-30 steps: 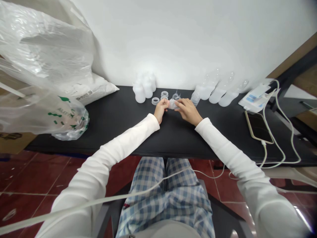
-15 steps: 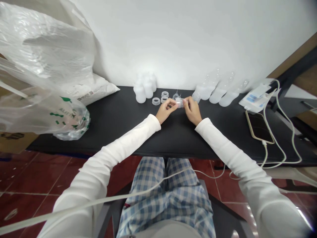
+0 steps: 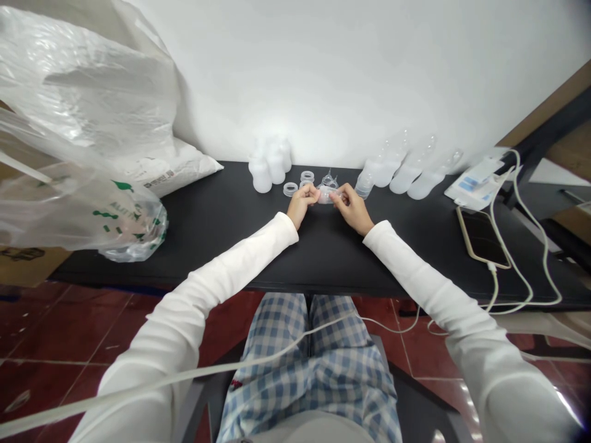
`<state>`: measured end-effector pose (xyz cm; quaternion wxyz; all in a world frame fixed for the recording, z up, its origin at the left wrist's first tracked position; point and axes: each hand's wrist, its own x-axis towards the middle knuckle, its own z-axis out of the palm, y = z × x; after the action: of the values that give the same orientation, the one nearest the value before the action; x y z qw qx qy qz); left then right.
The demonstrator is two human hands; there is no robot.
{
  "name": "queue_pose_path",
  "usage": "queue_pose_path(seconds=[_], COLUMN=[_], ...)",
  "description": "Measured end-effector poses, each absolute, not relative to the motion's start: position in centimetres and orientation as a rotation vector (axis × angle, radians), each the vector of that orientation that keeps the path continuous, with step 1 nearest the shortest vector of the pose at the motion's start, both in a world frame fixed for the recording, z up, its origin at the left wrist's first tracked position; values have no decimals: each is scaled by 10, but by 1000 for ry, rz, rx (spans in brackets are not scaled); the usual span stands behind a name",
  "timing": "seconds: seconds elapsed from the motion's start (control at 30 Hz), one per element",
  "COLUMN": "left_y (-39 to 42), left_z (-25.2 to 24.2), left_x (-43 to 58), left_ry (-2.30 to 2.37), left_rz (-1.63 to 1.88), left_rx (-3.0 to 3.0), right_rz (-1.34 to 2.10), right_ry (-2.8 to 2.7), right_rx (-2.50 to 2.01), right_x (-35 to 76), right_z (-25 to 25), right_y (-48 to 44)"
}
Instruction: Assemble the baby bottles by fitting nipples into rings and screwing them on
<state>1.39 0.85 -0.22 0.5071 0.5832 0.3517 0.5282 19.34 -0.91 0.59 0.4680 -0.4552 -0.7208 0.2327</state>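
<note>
My left hand (image 3: 302,203) and my right hand (image 3: 352,205) pinch a small clear, rounded bottle part (image 3: 327,195) from both sides, low over the table. Fingers cover its edges, so I cannot tell whether it is a teat, a screw ring or the two together. Just behind it lie clear bottle teats (image 3: 329,179) with pointed tips. Several translucent screw rings (image 3: 290,189) lie near my left hand, some partly hidden by it. Beyond my right hand is a stack of clear ribbed parts (image 3: 364,184).
Frosted bottles without tops (image 3: 262,177) stand by the wall. Bottles with clear domed tops (image 3: 423,179) are at the right. Further right lie a white packet (image 3: 473,184) and a charging phone (image 3: 484,237) with cables. Large plastic bags (image 3: 133,227) crowd the black table's (image 3: 221,227) left end.
The clear part has turned between my fingers, from lying sideways to showing its rounded side. My left hand has shifted slightly left, and my right fingers sit a little lower.
</note>
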Motion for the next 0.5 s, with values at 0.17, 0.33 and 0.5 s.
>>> queue_pose_path(seconds=[0.17,0.33,0.5], left_y=[9,4,0], left_z=[0,7,12], left_x=[12,13,15], left_ry=[857,854,875], left_rz=[1282,1285,1270], left_rx=[1273,1203,1145], right_rz=[158,-260,-431], right_ry=[-2053,-2366,-2454], right_rx=[-1052,-953,-836], right_x=[199,207,216], right_z=[2,10,15], right_y=[-1,1,1])
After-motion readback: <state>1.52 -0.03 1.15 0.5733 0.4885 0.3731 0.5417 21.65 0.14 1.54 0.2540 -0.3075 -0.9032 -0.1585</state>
